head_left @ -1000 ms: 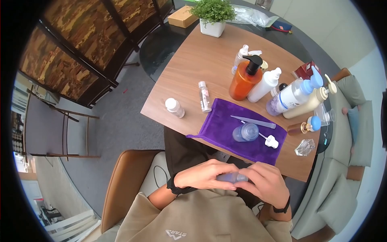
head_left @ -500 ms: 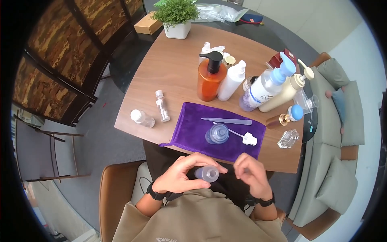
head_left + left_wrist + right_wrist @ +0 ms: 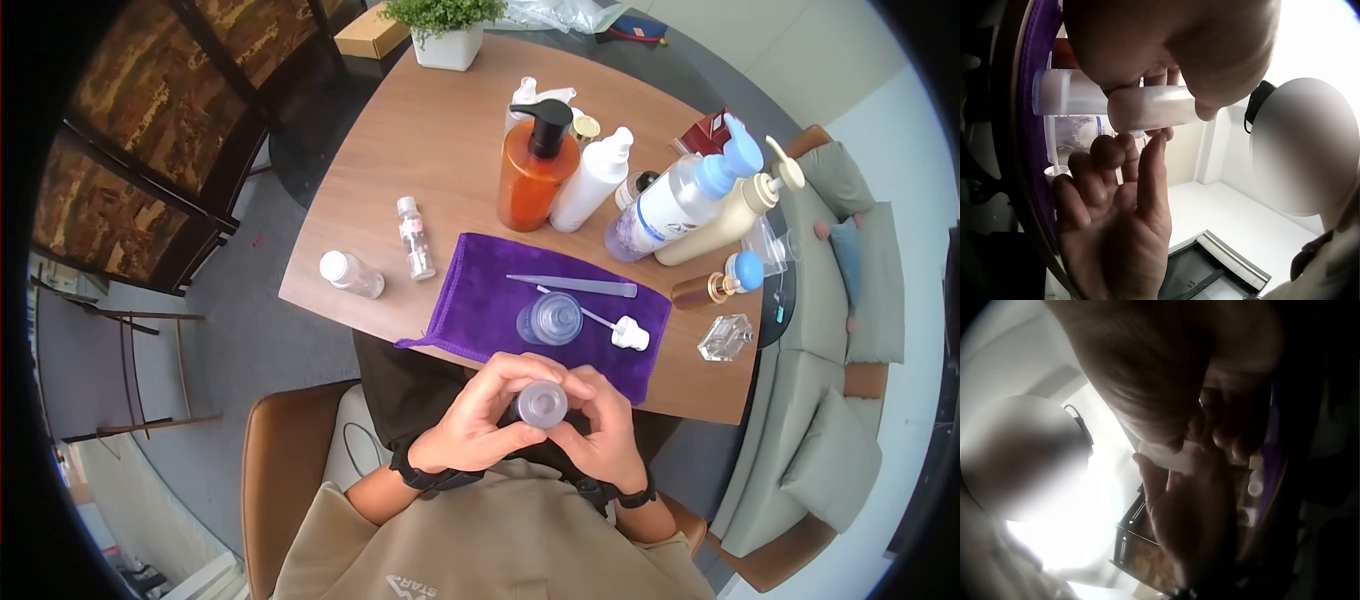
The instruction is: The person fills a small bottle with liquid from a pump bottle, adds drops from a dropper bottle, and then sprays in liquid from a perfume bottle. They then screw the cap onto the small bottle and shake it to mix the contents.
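Observation:
A small translucent plastic bottle [image 3: 543,404] is held in front of the person's chest, one round end facing the head camera. My left hand [image 3: 487,415] grips it, and in the left wrist view its thumb lies at one end of the bottle [image 3: 1150,107]. My right hand [image 3: 603,435] is close against the other side, thumb tip right at the bottle, its fingers loosely bent. Beyond the hands, a clear bottle [image 3: 553,318] stands on a purple cloth [image 3: 480,290], with a tapered translucent stick [image 3: 575,286] and a white pump head with tube [image 3: 629,333].
A white-capped bottle [image 3: 352,275] and a slim clear bottle [image 3: 415,240] stand at left. Toward the back are an orange pump bottle [image 3: 535,180], a white bottle [image 3: 590,185] and a blue-topped pump bottle [image 3: 660,215]. A glass bottle [image 3: 725,338] is near the table's right edge.
The right hand drew away from the bottle, then came back against it. The left hand kept its grip and moved slightly right and up with the bottle.

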Demonstrator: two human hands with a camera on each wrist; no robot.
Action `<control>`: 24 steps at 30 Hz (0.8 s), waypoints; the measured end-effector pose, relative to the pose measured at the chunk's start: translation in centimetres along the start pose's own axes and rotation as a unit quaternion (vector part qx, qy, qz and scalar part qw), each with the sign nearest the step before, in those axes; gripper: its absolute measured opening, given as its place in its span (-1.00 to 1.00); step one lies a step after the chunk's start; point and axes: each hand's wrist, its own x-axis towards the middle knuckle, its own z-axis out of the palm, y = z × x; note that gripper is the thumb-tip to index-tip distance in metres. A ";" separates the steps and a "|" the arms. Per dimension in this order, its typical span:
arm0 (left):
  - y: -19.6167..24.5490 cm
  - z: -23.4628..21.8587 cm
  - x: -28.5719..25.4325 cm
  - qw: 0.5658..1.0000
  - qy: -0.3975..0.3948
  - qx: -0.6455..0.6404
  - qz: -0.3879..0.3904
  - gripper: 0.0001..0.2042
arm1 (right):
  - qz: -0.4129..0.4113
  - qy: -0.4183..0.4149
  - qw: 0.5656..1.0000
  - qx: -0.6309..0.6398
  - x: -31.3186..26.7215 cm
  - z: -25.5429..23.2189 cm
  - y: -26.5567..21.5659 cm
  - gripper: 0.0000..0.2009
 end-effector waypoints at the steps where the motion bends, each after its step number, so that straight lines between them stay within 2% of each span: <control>1: 0.0 -0.1 0.0 0.999 -0.028 0.018 0.016 -0.51 | 0.004 0.000 1.000 0.001 0.3 -0.1 -0.5 -0.69; 3: -0.4 -0.3 -0.3 1.000 -0.029 0.006 -0.001 -0.48 | -0.015 -0.062 0.997 -0.048 1.1 -0.6 -1.2 -0.57; 6: 0.3 -0.7 0.4 0.997 -0.055 0.058 0.015 -0.44 | -0.038 -0.044 0.994 -0.093 0.0 -0.2 0.4 -0.53; 8: 1.8 -1.6 1.4 0.959 -0.146 0.225 0.089 -0.46 | -0.047 -0.029 0.993 -0.107 -0.2 -0.2 0.5 -0.53; 9: 1.9 -1.9 1.0 0.959 -0.146 0.225 0.088 -0.46 | -0.050 -0.052 0.993 -0.090 0.3 -0.6 -0.3 -0.55; 10: 2.0 -2.0 0.2 0.974 -0.082 0.200 0.060 -0.51 | -0.052 -0.074 0.993 -0.073 0.6 -1.1 -1.0 -0.56; 12: 1.6 -2.5 -2.3 0.986 0.032 0.164 -0.003 -0.67 | -0.045 -0.044 0.995 -0.078 0.9 -2.1 -1.9 -0.56; 13: 1.6 -3.7 -3.3 0.968 0.004 0.246 -0.055 -0.79 | -0.039 -0.024 0.996 -0.080 1.0 -2.7 -2.2 -0.56; 15: 1.9 -4.2 -3.6 0.915 -0.114 0.341 -0.185 -0.83 | -0.019 0.006 0.996 -0.085 0.7 -4.2 -2.1 -0.56; 17: -1.2 -4.9 -5.7 0.852 -0.186 0.423 -0.246 -0.85 | -0.030 0.043 0.997 -0.063 0.9 -4.9 -1.9 -0.58; 18: -3.2 -5.7 -7.0 0.828 -0.240 0.420 -0.284 -0.83 | -0.031 0.043 0.997 -0.064 0.9 -5.1 -1.9 -0.58; 19: -5.4 -6.4 -8.1 0.830 -0.274 0.388 -0.294 -0.78 | -0.023 0.042 0.996 -0.071 1.0 -5.4 -1.9 -0.57; 21: -8.1 -6.1 -8.9 0.819 -0.275 0.364 -0.349 -0.74 | -0.018 0.040 0.996 -0.076 1.3 -5.5 -1.8 -0.57; 22: -8.7 -6.0 -9.1 0.820 -0.274 0.363 -0.348 -0.74 | -0.026 0.026 0.996 -0.086 1.3 -5.5 -1.8 -0.56; 24: -9.4 -5.7 -9.2 0.787 -0.336 0.377 -0.354 -0.70 | -0.033 0.011 0.995 -0.097 1.2 -5.6 -1.9 -0.55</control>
